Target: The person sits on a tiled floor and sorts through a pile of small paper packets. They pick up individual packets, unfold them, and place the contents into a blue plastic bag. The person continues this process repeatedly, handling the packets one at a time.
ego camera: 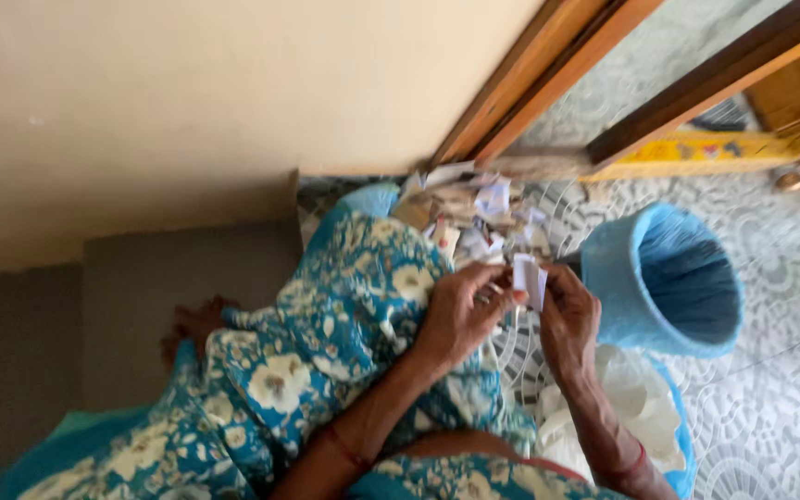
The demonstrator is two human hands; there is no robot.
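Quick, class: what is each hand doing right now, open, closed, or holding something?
Left hand: fingers closed on the small white paper slip.
Right hand: fingers pinching the same paper slip from the other side.

One blue bin [664,282], two hands [460,315]

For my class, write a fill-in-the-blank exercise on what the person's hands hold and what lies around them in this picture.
1. Both hands, the left hand and the right hand, pinch a small white piece of ____ between them.
2. The empty bin beside the right hand is light ____.
3. The heap of paper scraps lies on the patterned ____.

Missing words: paper; blue; floor
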